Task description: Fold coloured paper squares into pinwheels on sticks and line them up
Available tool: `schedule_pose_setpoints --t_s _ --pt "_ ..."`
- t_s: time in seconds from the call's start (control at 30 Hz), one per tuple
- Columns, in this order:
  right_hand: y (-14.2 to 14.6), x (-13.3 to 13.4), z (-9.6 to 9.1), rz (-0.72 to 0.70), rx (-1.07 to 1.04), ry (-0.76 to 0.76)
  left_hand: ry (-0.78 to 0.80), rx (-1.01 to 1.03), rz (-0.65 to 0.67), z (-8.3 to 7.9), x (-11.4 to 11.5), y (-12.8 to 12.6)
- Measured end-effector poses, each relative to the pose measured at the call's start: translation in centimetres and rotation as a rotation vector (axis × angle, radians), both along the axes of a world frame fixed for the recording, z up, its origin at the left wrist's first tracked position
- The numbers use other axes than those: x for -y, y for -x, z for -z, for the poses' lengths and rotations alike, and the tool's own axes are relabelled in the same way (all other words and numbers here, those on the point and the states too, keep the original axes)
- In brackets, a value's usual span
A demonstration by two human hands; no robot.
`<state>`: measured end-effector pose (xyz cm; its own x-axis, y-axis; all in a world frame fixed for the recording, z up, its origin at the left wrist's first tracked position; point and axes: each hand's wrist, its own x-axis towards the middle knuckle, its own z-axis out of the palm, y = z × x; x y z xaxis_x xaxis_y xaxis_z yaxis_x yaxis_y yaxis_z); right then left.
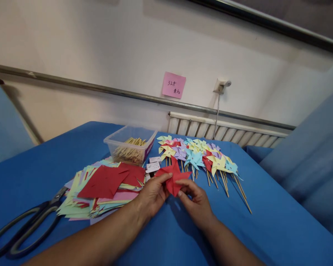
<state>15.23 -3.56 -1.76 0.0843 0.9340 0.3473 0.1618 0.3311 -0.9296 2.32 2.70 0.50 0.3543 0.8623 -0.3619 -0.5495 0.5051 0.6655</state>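
A red paper pinwheel is held up between my two hands, its blades folded in and no stick visible on it. My left hand pinches it from the left, the thumb lying near its centre. On the other side my right hand grips its lower right edge between thumb and fingers. Just behind the left hand are small white boxes. Finished pinwheels on sticks in yellow, blue, red and purple lie beyond the right hand.
Stacked coloured paper, topped with red sheets, lies left of my hands. Large scissors rest beside it. Behind stands a clear plastic box of wooden sticks. A blue cloth covers the table; a radiator is behind.
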Motion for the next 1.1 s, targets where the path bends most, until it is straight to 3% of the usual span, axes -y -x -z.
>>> schedule_pose_setpoints --t_s 0.43,0.77,1.1 --pt "-0.3 -1.1 0.4 0.120 -0.274 0.120 -0.042 -0.035 0.081 1.0 1.0 -0.6" --pt "-0.5 -1.5 1.0 0.214 -0.177 0.092 -0.057 -0.045 0.107 1.4 1.0 -0.8" --pt "-0.6 -1.7 1.3 0.188 -0.169 0.124 -0.107 -0.072 0.129 1.5 1.1 -0.6"
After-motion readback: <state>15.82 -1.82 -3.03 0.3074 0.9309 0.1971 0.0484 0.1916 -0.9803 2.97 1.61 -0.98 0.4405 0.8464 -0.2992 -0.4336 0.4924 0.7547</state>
